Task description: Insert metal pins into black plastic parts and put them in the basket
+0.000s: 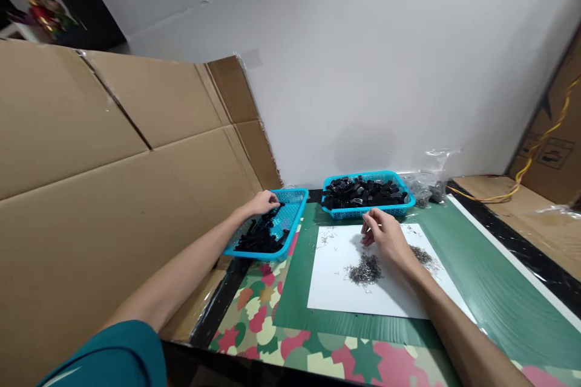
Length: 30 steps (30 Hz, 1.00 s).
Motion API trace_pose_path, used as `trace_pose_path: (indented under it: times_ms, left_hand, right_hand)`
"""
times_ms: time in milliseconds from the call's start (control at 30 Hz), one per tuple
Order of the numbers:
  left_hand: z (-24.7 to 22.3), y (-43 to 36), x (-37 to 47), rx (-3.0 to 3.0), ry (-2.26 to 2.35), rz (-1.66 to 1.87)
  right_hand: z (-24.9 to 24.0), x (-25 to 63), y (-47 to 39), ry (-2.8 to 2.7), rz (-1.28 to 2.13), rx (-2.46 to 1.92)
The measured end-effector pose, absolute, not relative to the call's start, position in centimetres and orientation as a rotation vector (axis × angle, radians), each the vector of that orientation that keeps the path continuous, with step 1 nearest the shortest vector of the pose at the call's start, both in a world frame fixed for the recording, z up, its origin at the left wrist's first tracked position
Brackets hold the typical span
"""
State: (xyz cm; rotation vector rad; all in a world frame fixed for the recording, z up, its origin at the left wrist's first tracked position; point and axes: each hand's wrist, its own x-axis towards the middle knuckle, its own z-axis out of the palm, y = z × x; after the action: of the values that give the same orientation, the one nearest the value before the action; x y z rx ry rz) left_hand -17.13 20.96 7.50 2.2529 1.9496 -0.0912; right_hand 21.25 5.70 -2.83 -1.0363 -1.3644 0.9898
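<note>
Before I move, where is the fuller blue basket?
In the head view, the fuller blue basket sits right of centre near the wall, just beyond the white sheet and left of the clear plastic bags.

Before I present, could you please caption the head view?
Left hand over blue basket, right hand over white sheet with small silvery pieces.

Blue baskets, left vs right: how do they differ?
Fill: the left basket shows bare mesh floor; the right basket has its floor hidden under black pieces.
Hands: the left hand reaches over the left basket; the right hand is in front of the right basket.
Shared: both are blue, openwork and hold black pieces.
</note>
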Motion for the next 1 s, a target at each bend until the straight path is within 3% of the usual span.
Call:
trace_pose_path:
  times_ms: [300,533,733,867,1000]
  left_hand:
    - [4.6,20.7,-15.3,2.308,2.078,0.077]
    - [7.0,19.6,-14.5,2.376,1.917,0.521]
    - [9.6,17.0,-10.1,2.355,1.503,0.995]
    - [8.7,12.2,-5.5,2.361,1.180,1.053]
    - [5.8,6.7,-2.0,2.492,0.834,0.886]
  right_hand:
    - [-3.0,21.4,5.7,-1.240,1.283,-0.941]
    - [-2.6,22.9,4.2,-1.345,1.015,-1.109]
    - [-2.8,24.8,-0.3,-1.573,0.742,-1.357]
    - [-3.4,24.7,-1.4,-1.645,0.630,-1.458]
    - [-4.0,24.4,-1.5,-1.652,0.531,-1.499]
